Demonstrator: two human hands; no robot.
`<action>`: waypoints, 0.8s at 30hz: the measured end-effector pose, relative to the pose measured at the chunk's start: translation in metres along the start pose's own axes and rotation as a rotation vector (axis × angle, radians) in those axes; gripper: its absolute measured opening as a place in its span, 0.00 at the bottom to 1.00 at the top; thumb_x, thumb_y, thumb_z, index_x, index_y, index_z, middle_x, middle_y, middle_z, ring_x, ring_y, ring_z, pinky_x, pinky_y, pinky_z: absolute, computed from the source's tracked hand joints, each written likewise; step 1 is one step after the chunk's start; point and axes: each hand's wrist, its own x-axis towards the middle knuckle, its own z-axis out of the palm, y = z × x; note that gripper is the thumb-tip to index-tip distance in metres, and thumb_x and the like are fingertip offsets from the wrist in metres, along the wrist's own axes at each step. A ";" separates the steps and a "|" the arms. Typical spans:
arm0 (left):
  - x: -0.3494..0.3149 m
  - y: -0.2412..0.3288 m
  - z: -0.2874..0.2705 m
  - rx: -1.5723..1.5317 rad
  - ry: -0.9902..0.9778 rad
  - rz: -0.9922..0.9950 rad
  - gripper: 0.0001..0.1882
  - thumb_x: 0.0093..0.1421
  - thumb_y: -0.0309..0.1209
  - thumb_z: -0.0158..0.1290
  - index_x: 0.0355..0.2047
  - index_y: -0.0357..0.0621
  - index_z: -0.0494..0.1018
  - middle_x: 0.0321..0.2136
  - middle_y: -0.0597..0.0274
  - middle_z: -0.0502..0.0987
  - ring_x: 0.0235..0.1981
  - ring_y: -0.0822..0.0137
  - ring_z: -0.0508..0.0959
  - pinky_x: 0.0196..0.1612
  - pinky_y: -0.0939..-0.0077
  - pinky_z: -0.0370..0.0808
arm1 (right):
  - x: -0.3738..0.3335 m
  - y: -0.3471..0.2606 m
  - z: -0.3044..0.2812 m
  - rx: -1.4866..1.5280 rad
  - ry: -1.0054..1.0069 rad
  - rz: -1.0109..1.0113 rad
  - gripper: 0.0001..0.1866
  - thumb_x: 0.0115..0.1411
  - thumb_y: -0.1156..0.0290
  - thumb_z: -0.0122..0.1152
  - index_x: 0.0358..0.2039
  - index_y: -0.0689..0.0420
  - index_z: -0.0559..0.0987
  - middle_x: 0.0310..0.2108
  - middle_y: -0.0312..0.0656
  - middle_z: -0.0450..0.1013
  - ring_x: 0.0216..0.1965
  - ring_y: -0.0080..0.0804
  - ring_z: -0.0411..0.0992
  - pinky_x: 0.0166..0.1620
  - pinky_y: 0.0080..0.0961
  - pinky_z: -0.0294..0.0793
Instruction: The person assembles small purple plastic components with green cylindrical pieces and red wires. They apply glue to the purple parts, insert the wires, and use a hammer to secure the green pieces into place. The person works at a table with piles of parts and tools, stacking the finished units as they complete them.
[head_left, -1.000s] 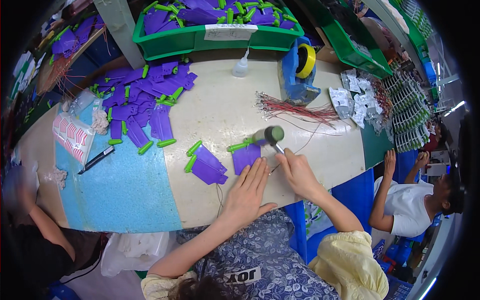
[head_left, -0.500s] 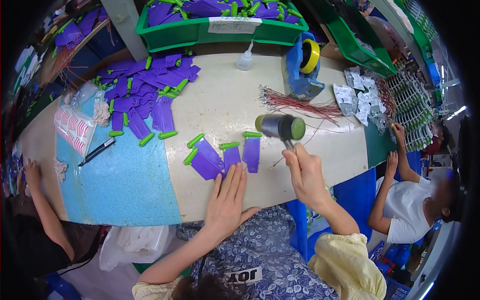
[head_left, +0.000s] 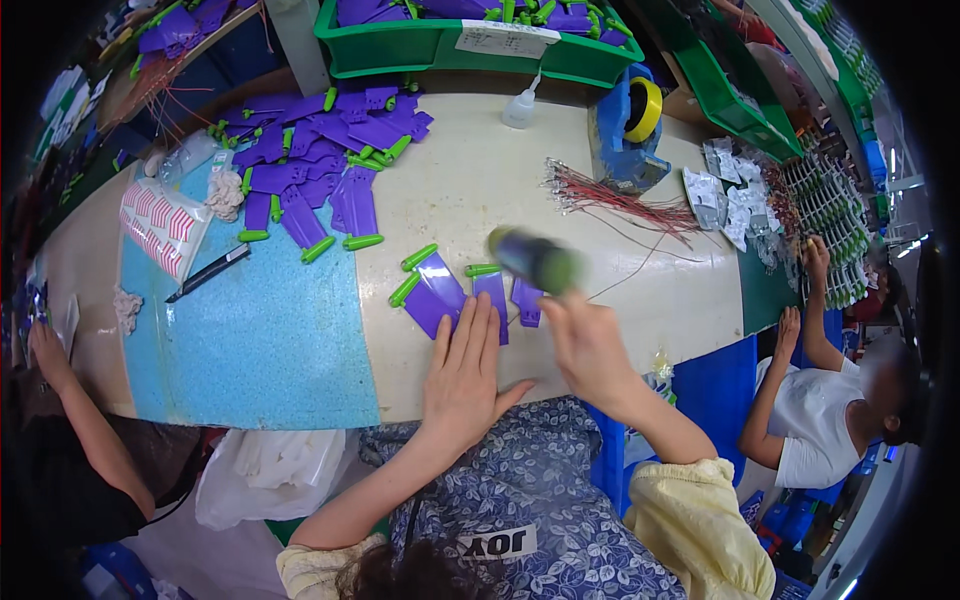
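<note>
My left hand [head_left: 462,375] lies flat, fingers stretched out, with its fingertips on the lower ends of flat purple plastic pieces. Two overlapping purple pieces with green tube-shaped ends [head_left: 436,296] lie at its upper left, and a similar purple piece [head_left: 490,290] is by the fingertips. My right hand [head_left: 597,350] is closed around the handle of a mallet [head_left: 538,262], whose dark, green-ended head is smeared by motion. Under the mallet head shows part of another purple piece [head_left: 526,303]; its upper end is hidden. Whether the mallet touches it I cannot tell.
A heap of purple pieces [head_left: 310,150] lies at the far left, near a black marker [head_left: 208,273] and a striped bag [head_left: 160,228]. Farther back are a green bin [head_left: 400,55], white bottle [head_left: 520,108], blue tape dispenser [head_left: 615,140] and red wires [head_left: 620,200]. Co-workers sit both sides.
The mallet head has swung left, over the rightmost purple piece, and now covers its green end. My left hand stays flat by the pieces. The whole view has shifted slightly.
</note>
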 end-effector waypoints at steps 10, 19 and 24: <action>-0.026 -0.020 -0.022 0.065 -0.039 -0.044 0.54 0.51 0.56 0.63 0.66 0.28 0.57 0.69 0.42 0.55 0.72 0.50 0.53 0.72 0.43 0.44 | 0.010 -0.029 0.001 0.129 0.016 0.064 0.09 0.69 0.73 0.53 0.34 0.66 0.71 0.16 0.54 0.70 0.19 0.51 0.75 0.21 0.37 0.67; -0.042 -0.029 -0.016 0.113 -0.047 0.030 0.53 0.52 0.61 0.59 0.66 0.33 0.59 0.70 0.50 0.56 0.72 0.56 0.54 0.71 0.50 0.47 | 0.018 -0.020 0.037 -0.106 -0.164 -0.003 0.11 0.67 0.71 0.57 0.32 0.67 0.71 0.16 0.56 0.72 0.20 0.57 0.74 0.21 0.44 0.69; -0.047 -0.025 -0.023 0.041 0.008 -0.019 0.51 0.53 0.60 0.59 0.65 0.33 0.61 0.70 0.51 0.57 0.72 0.57 0.55 0.71 0.53 0.50 | 0.008 -0.066 0.005 -0.013 -0.020 -0.233 0.06 0.66 0.77 0.57 0.36 0.67 0.72 0.15 0.52 0.69 0.16 0.47 0.73 0.20 0.36 0.68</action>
